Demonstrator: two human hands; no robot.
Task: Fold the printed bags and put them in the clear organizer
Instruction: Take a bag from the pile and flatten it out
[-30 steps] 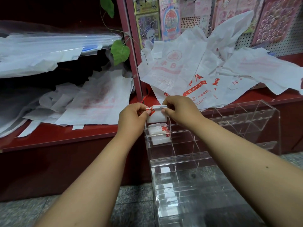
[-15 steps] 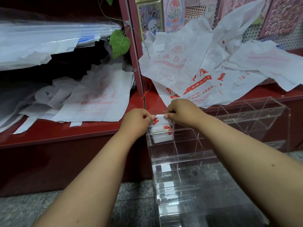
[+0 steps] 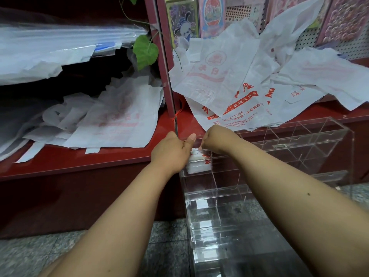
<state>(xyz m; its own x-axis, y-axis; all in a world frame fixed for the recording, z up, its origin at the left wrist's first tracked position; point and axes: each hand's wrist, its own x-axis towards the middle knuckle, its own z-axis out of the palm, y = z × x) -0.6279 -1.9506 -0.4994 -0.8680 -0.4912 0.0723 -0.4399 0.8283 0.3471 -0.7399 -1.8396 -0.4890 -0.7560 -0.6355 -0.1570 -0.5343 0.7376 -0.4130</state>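
Now that the folded bag (image 3: 196,154) sits lower, our left hand (image 3: 171,151) and right hand (image 3: 216,139) pinch it inside the clear organizer (image 3: 299,140). Another rests just below, so this one is nearly stowed.

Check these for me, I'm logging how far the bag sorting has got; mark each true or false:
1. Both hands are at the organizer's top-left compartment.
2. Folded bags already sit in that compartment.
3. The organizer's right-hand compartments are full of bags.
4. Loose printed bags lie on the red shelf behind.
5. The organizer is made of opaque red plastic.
1. True: the left hand and right hand meet at the top-left compartment of the clear organizer.
2. True: folded bags lie inside it.
3. False: those compartments look empty.
4. True: unfolded printed bags are piled on the red shelf.
5. False: it is transparent.
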